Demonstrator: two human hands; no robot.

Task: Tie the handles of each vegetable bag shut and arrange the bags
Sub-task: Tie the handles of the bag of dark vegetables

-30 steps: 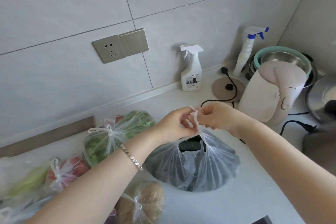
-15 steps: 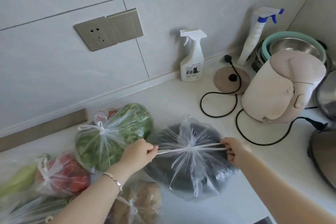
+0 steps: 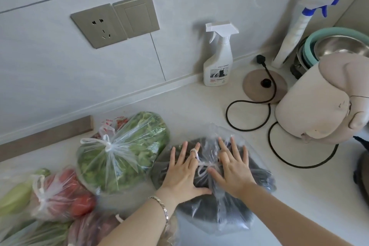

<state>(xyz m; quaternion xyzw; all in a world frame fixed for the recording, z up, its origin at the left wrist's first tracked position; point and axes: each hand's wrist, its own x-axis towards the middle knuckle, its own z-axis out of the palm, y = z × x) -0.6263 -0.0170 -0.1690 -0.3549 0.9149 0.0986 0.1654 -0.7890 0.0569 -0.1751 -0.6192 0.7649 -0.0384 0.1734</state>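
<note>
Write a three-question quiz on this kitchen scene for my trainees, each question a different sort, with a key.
1. True or false: the left hand and right hand both lie with straight fingers on the dark bag.
2. Which bag lies just left of it? A) leafy greens bag B) tomato bag C) no bag
3. Fill in: the kettle stands off its ____.
Key: 1 true; 2 A; 3 base.

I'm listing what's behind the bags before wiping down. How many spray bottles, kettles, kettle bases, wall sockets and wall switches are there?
Spray bottles: 2
Kettle: 1
Kettle base: 1
Wall socket: 1
Wall switch: 1
Total: 6
</note>
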